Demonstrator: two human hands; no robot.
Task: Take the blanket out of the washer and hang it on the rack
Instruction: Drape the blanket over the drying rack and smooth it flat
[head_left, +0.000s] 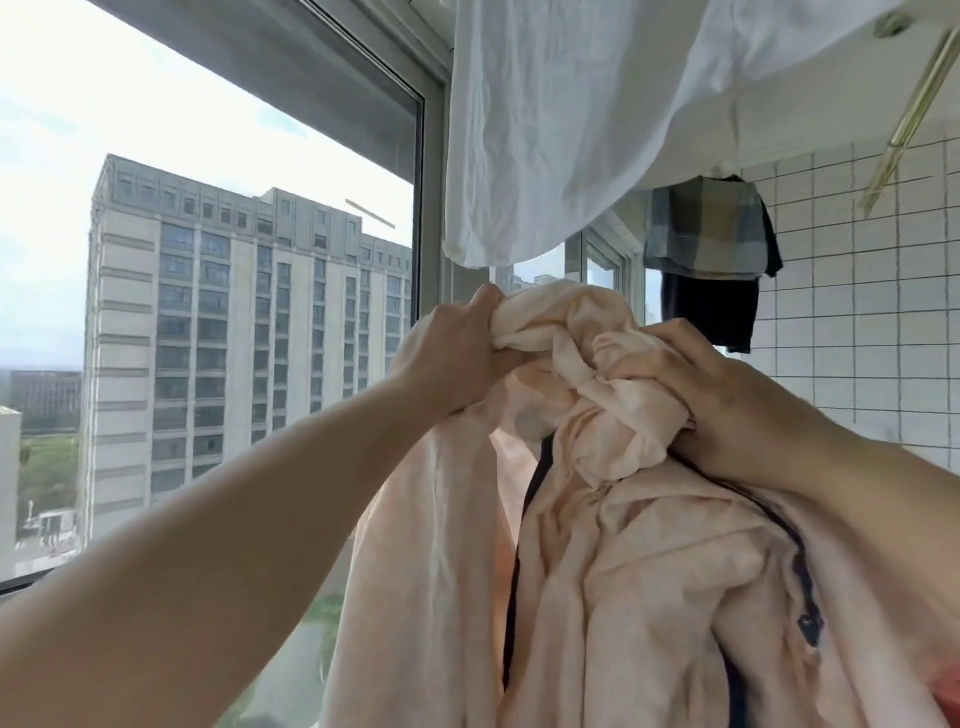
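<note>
A pale peach blanket (613, 571) with a dark zipper line hangs bunched and twisted in front of me, raised to chest height. My left hand (457, 358) grips the upper left fold of its knotted top. My right hand (727, 410) grips the twisted bundle from the right. The gold metal drying rack (904, 119) runs overhead at the upper right, well above both hands. No washer is in view.
A white sheet (561, 119) hangs from above, just over the blanket's top. A plaid cloth (706, 228) and a dark garment (711, 312) hang further back. A large window (218, 270) is on the left, a white tiled wall (857, 291) on the right.
</note>
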